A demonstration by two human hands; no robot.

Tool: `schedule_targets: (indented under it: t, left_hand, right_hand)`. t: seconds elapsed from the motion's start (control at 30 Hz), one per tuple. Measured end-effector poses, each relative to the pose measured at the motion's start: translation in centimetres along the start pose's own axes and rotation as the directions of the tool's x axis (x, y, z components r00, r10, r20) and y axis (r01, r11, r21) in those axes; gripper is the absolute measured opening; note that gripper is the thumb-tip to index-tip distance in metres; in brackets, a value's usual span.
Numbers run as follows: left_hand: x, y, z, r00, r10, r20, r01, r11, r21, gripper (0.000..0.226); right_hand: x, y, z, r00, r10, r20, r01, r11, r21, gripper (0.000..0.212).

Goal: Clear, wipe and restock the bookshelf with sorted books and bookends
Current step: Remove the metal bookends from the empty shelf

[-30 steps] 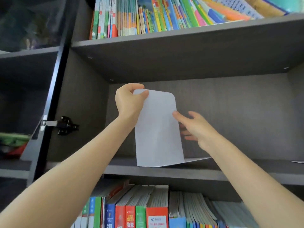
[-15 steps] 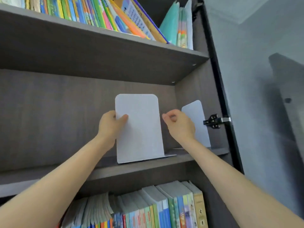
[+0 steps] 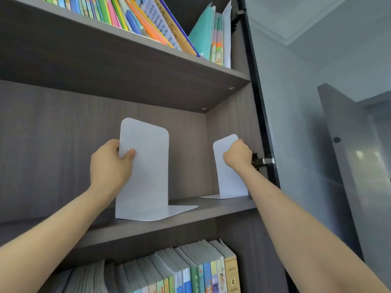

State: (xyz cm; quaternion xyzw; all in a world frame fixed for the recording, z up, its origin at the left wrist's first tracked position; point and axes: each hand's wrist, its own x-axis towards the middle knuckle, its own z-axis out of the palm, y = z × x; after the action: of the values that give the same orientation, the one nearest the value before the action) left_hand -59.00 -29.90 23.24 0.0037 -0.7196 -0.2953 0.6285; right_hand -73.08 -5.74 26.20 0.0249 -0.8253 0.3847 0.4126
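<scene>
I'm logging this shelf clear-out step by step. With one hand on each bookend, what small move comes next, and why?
Probably lift both off the middle shelf for wiping: the left hand grips the near bookend by its edge, the right hand grips the top of the far bookend, and no books show on this shelf.

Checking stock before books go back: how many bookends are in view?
2, both on the middle shelf: near bookend gripped by left hand, far bookend by the side wall, gripped by right hand. None seen elsewhere.
</scene>
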Motion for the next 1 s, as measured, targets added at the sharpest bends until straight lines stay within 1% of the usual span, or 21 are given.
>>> schedule_targets:
  t: [0.1, 0.23, 0.3, 0.37, 0.47, 0.57, 0.63, 0.7, 0.77, 0.9, 1.0]
  left_hand:
    - [-0.1, -0.3, -0.1, 0.999, -0.007, -0.033, 0.008, 1.000, 0.028, 0.019]
    - [-0.3, -0.2, 0.0, 0.999, -0.009, -0.041, 0.011, 0.999, 0.040, 0.018]
    - [-0.2, -0.3, 0.0, 0.999, -0.030, -0.037, 0.031, 0.999, 0.042, 0.021]
    - [-0.1, -0.5, 0.1, 0.998, -0.064, -0.008, 0.064, 0.997, 0.038, 0.024]
    - [0.2, -0.4, 0.2, 0.982, -0.174, 0.073, 0.180, 0.980, -0.085, 0.021]
    - [0.3, -0.2, 0.1, 0.937, -0.285, 0.201, 0.331, 0.909, -0.255, 0.015]
    - [0.2, 0.0, 0.0, 0.893, -0.333, 0.304, 0.427, 0.842, -0.331, 0.012]
    - [0.0, 0.2, -0.1, 0.863, -0.343, 0.370, 0.473, 0.806, -0.356, 0.009]
    - [-0.2, 0.3, 0.0, 0.870, -0.333, 0.363, 0.459, 0.817, -0.349, 0.011]
    - [-0.6, 0.9, -0.6, 0.905, -0.313, 0.287, 0.402, 0.852, -0.335, 0.016]
    - [-1.1, 2.2, -1.8, 0.932, -0.286, 0.222, 0.350, 0.868, -0.351, 0.012]
  right_hand:
    - [0.9, 0.2, 0.7, 1.000, 0.017, -0.024, -0.019, 0.997, -0.080, 0.039]
    - [0.9, 0.0, 2.0, 0.995, -0.082, 0.048, 0.092, 0.956, -0.279, 0.015]
    - [0.8, 0.0, 3.1, 0.990, -0.121, 0.065, 0.135, 0.941, -0.309, 0.020]
    - [0.7, 0.0, 3.9, 0.989, -0.121, 0.083, 0.139, 0.955, -0.262, 0.026]
    - [0.8, 0.4, 4.2, 0.989, -0.069, 0.132, 0.088, 0.987, -0.138, 0.028]
    - [0.5, 0.8, 3.7, 0.983, -0.155, 0.097, 0.157, 0.987, -0.019, 0.015]
    - [-0.3, 1.0, 2.9, 0.975, -0.218, 0.049, 0.213, 0.973, 0.085, 0.018]
    - [-1.6, 1.0, 1.6, 0.965, -0.262, -0.016, 0.260, 0.947, 0.187, 0.026]
    - [-2.9, 0.8, 0.1, 0.948, -0.308, -0.074, 0.317, 0.922, 0.222, 0.030]
    - [-5.8, 0.1, -3.7, 0.919, -0.346, -0.190, 0.385, 0.894, 0.231, 0.028]
    - [-8.4, -0.2, -7.0, 0.872, -0.380, -0.308, 0.441, 0.883, 0.160, 0.030]
